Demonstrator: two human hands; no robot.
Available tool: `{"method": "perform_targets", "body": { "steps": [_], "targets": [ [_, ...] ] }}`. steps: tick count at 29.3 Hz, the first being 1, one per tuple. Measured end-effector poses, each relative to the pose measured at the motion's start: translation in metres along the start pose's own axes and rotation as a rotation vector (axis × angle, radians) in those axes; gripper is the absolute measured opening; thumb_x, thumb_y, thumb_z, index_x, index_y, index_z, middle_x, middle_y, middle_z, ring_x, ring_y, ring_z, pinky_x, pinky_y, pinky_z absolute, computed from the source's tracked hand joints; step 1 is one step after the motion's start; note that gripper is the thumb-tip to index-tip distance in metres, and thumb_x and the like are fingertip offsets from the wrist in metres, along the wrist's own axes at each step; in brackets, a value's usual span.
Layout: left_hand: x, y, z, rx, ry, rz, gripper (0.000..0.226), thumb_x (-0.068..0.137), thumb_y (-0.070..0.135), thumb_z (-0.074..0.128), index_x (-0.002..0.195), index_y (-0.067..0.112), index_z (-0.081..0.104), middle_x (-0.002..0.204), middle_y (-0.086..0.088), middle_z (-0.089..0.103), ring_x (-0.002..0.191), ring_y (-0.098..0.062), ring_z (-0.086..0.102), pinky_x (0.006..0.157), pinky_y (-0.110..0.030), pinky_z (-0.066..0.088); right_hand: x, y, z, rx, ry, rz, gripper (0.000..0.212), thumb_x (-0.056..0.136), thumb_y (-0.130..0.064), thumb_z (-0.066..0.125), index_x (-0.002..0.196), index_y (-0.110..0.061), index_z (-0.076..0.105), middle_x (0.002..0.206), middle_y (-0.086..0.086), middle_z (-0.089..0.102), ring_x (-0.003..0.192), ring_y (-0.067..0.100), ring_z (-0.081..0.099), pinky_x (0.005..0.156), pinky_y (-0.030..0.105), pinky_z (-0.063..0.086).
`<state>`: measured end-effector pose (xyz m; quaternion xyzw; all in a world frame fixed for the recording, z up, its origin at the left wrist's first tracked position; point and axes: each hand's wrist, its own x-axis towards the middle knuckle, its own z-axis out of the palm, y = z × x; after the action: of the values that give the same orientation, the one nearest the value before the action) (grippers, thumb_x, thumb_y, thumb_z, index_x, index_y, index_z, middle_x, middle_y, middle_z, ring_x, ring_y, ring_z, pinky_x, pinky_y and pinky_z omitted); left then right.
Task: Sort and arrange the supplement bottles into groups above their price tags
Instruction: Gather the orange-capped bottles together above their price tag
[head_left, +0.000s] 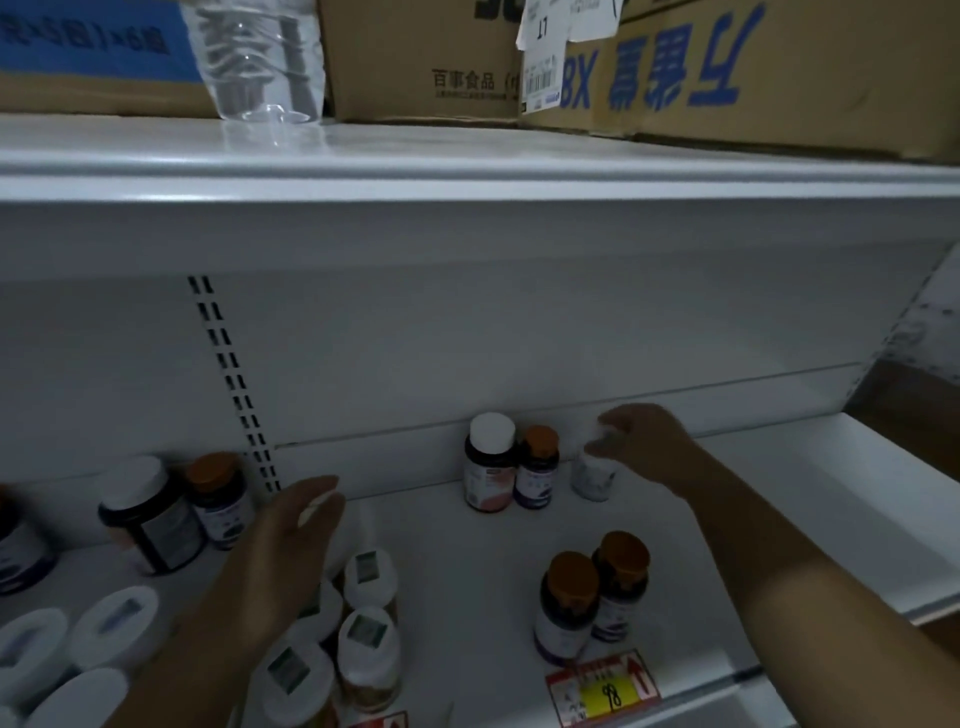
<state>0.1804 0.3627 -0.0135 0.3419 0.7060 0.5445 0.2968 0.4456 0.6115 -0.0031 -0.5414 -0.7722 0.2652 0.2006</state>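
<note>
My right hand (641, 441) grips the cap of a small white bottle (592, 475) standing at the back of the white shelf (467, 561). Left of it stand a dark white-capped bottle (488, 470) and a smaller orange-capped bottle (537, 467). Two orange-capped bottles (592, 597) stand near the front, above a red and yellow price tag (605, 688). My left hand (291, 545) hovers flat, fingers together, over a cluster of white-capped bottles (363, 623) and holds nothing. Further left stand a large dark bottle (148, 514) and an orange-capped one (221, 499).
More white-capped bottles (78, 649) crowd the lower left. Above, an upper shelf (467, 171) carries cardboard boxes (727, 67) and a clear plastic bottle (260, 57). A slotted upright (234, 384) runs down the back panel. A second price tag (379, 721) peeks at the bottom edge.
</note>
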Motion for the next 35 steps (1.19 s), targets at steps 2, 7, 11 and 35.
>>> {"method": "perform_targets", "body": {
  "steps": [2,7,11,35],
  "targets": [
    [-0.013,0.019,0.001,0.008,-0.043,0.087,0.02,0.092,0.017,0.05,0.108,0.024,0.061,0.117,0.003,0.059,0.111,-0.02,0.055,0.099,-0.038,0.04,-0.015,-0.008,-0.031,0.219,0.172,-0.001,0.038,0.072,-0.031,0.076,0.102,-0.007,0.069,0.114,0.015,0.066,0.1,0.026,0.063,0.089,0.038,0.052],
    [-0.035,0.06,0.016,-0.001,-0.159,0.201,0.015,0.076,0.031,0.065,0.089,0.037,0.068,0.088,0.032,0.071,0.086,0.012,0.064,0.073,-0.01,0.049,-0.066,-0.06,-0.07,0.679,0.005,-0.201,0.004,0.072,-0.028,0.073,0.073,-0.027,0.076,0.08,-0.004,0.076,0.071,0.007,0.071,0.053,0.015,0.052],
    [-0.05,0.073,0.025,-0.027,-0.335,0.175,0.059,0.046,0.061,0.069,0.103,0.049,0.058,0.109,0.027,0.064,0.098,0.013,0.06,0.088,-0.022,0.049,-0.091,-0.114,-0.039,0.759,-0.195,-0.242,0.01,0.078,-0.019,0.065,0.083,-0.02,0.074,0.077,-0.007,0.076,0.071,0.008,0.07,0.056,0.017,0.053],
    [-0.016,-0.024,-0.209,0.067,0.309,0.036,0.022,0.091,0.024,0.054,0.075,0.02,0.069,0.093,-0.02,0.068,0.095,-0.039,0.062,0.085,-0.046,0.048,-0.122,-0.325,0.231,0.409,-0.278,-0.641,0.033,0.071,-0.038,0.076,0.094,-0.03,0.055,0.087,-0.012,0.062,0.084,0.01,0.061,0.074,0.025,0.05]
  ]
}}
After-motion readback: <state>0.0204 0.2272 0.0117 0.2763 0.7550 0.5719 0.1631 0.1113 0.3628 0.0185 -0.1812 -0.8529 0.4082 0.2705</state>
